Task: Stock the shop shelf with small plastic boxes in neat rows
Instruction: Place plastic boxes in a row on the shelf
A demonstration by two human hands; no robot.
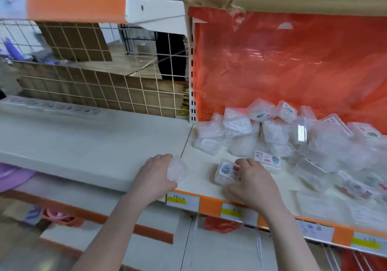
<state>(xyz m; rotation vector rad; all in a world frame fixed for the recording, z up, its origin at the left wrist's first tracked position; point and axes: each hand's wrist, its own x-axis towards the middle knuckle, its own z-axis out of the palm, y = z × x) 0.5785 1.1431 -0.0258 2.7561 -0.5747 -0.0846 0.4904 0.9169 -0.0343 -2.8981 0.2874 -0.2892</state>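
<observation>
The small clear box with a cartoon sticker (pixel 227 172) lies flat on the shelf (pixel 199 178) near its front edge, directly under the fingers of the right hand (pixel 252 184), which curl over it and grip it. Its sticker faces up, and its long axis appears to run roughly front to back, tilted a little to the left; the blur makes this hard to fix. The left hand (pixel 156 173) is just to the left, beside the seam where two shelf boards meet, and its fingers close round a second clear box (pixel 178 170), whose facing cannot be told.

So each hand already has a box, and the open shelf space for a row lies around and between them at the front left corner. A third labelled box (pixel 268 159) lies flat just behind and right of the right hand, the nearer hand for it.

Farther back and to the right, the loose heap of clear boxes (pixel 282 132) rests against an orange plastic sheet (pixel 293 65). Price tags (pixel 232 212) line the orange front rail below.
</observation>
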